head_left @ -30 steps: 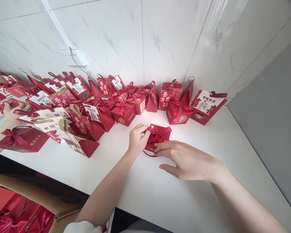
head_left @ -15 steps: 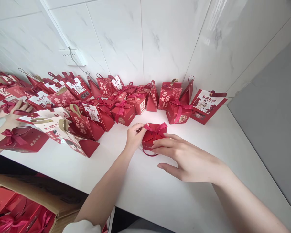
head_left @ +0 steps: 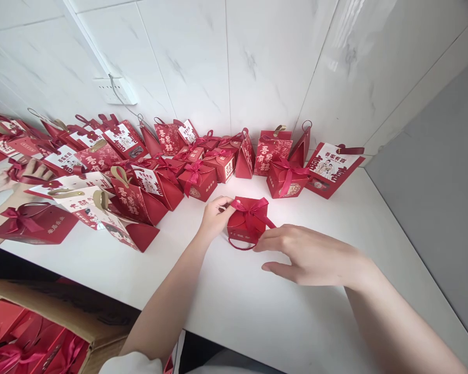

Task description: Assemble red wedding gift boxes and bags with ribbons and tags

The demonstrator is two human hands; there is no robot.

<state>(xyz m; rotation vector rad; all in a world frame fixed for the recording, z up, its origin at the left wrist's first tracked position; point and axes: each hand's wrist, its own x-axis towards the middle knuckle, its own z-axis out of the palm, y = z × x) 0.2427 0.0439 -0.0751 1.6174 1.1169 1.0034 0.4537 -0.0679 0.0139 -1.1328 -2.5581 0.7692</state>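
Observation:
A small red gift box [head_left: 239,223] with a crimson ribbon bow [head_left: 253,208] on top stands on the white table before me. At its upper left corner my left hand [head_left: 216,218] is closed, thumb and fingers pinching the bow's left loop. My right hand [head_left: 310,257] is open at the box's right side, palm down, thumb apart from the fingers. Its fingertips are close to the bow's right tail; whether they touch it I cannot tell. A dark red cord handle [head_left: 242,248] loops out at the box's front base.
Several red gift boxes [head_left: 197,179] crowd the back along the tiled wall [head_left: 187,62]. More boxes with tags [head_left: 148,182] fill the left, where another person's hands [head_left: 29,174] hold a ribbon. A cardboard carton [head_left: 97,327] of red boxes sits lower left. A grey panel [head_left: 432,166] borders the right.
My right hand has drawn back from the box's front, right and slightly down, uncovering the bow's right tail and the box front. My left hand keeps its pinch.

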